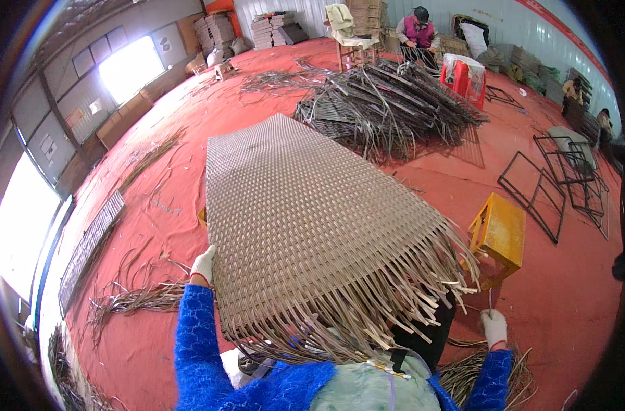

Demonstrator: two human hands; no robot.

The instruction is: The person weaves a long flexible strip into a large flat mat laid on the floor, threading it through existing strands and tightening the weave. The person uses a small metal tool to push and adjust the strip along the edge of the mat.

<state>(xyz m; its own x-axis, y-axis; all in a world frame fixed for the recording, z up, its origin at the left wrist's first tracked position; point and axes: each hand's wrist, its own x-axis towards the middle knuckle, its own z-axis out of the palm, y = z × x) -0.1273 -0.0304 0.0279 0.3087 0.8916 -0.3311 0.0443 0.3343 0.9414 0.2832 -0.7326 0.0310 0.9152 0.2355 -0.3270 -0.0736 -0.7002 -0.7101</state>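
A large brown woven panel (pixel 305 205) stretches away in front of me, tilted, with loose strand ends (pixel 388 301) fringing its near and right edge. My left hand (pixel 204 264), in a white glove, is closed on the panel's left edge; the fingers beneath are hidden. Off to the right and apart from the panel, my right hand (pixel 494 329), also gloved, is closed round a thin, rod-like tool (pixel 490 300) that points upward. Too little of the tool shows to name its kind.
A yellow stool (pixel 498 236) stands just right of the panel. Beyond lies a heap of dark woven pieces (pixel 391 109). Black metal frames (pixel 537 188) rest on the red floor at right, and loose strands (pixel 144 298) at left. A person (pixel 418 34) sits at the back.
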